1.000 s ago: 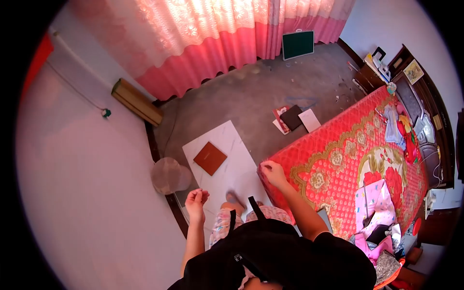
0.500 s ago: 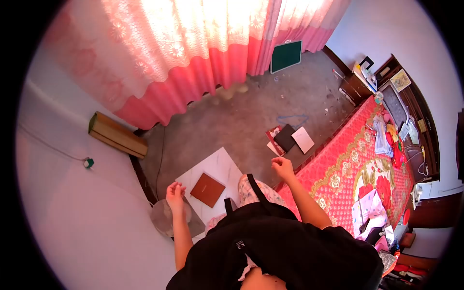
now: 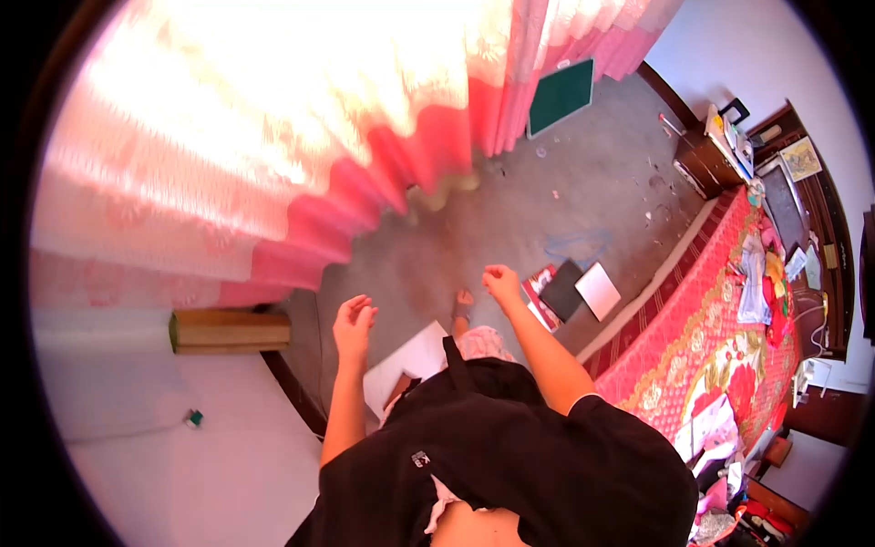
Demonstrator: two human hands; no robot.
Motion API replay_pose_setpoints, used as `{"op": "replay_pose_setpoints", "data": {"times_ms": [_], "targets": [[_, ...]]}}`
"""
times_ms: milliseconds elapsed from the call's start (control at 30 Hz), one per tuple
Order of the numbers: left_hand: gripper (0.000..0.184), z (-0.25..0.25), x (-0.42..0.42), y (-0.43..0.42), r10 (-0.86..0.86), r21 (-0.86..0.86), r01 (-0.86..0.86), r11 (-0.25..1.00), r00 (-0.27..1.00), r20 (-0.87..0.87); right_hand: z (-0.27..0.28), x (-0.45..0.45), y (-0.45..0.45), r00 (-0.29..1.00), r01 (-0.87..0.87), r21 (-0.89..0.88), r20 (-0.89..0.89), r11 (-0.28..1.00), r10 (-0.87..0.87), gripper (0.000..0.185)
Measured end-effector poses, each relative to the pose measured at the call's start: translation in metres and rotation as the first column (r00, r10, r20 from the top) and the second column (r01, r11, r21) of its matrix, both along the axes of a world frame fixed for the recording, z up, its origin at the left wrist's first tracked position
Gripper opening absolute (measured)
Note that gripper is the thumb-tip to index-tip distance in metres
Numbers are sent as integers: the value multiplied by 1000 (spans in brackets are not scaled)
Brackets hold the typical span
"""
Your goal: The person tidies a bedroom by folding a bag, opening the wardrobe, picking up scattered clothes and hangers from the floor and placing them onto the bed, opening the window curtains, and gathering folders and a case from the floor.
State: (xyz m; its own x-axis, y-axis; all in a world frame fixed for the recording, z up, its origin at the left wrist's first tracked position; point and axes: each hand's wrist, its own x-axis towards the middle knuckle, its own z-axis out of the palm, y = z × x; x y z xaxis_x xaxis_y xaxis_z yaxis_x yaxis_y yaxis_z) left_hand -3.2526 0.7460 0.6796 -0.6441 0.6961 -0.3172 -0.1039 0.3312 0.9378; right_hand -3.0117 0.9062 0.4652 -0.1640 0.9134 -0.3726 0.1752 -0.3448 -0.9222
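My left hand (image 3: pixel 355 324) is raised in front of me on the left, fingers apart and slightly bent, with nothing visible in it. Below it, a low white marble-patterned table (image 3: pixel 415 354) shows only in part; my black shirt covers the rest. A sliver of a brown notebook (image 3: pixel 399 389) shows on the table beside my shirt. Further right, my right hand (image 3: pixel 500 281) is held up with its fingers curled in; whatever may be inside is hidden. Nearest to it in view, on the floor, lie a red-covered book (image 3: pixel 538 299), a black notebook (image 3: pixel 561 290) and a white notebook (image 3: pixel 598 292).
Pink curtains (image 3: pixel 383 173) hang along the far side. A green board (image 3: pixel 561 98) leans there. On the right is a bed with a red patterned cover (image 3: pixel 674 365) and clothes. A rolled mat (image 3: pixel 232 331) stands by the left wall. My foot (image 3: pixel 464 299) is on the floor.
My view has turned and moved forward. Both hands are higher in view and closer together. The table and brown notebook are now largely hidden by my body, and my foot has come into sight.
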Motion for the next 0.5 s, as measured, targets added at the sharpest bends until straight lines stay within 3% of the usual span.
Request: {"op": "replay_pose_setpoints", "data": {"times_ms": [67,200,333,400,433,467,500], "targets": [[29,1,-14,64,-193,31,198,980,972,-134,20,-30,69,999,26,35,-25,999,-25,30],[30,41,-22,162,-183,95,199,975,972,-149,81,-81,210,995,97,317,-49,944,-85,78],[29,51,-30,203,-141,156,161,975,981,-132,172,-123,361,951,204,616,58,761,-302,103],[27,46,-34,208,-159,152,182,971,975,-153,200,-139,422,864,241,744,129,624,-487,88],[31,48,-36,208,-164,149,190,970,972,-168,199,-154,452,864,248,748,116,615,-490,88],[35,52,-40,211,-170,146,198,969,968,-183,185,-172,483,973,114,609,93,785,-214,76],[35,55,-44,219,-174,151,202,968,967,-184,177,-178,500,997,-75,459,25,885,72,64]]}}
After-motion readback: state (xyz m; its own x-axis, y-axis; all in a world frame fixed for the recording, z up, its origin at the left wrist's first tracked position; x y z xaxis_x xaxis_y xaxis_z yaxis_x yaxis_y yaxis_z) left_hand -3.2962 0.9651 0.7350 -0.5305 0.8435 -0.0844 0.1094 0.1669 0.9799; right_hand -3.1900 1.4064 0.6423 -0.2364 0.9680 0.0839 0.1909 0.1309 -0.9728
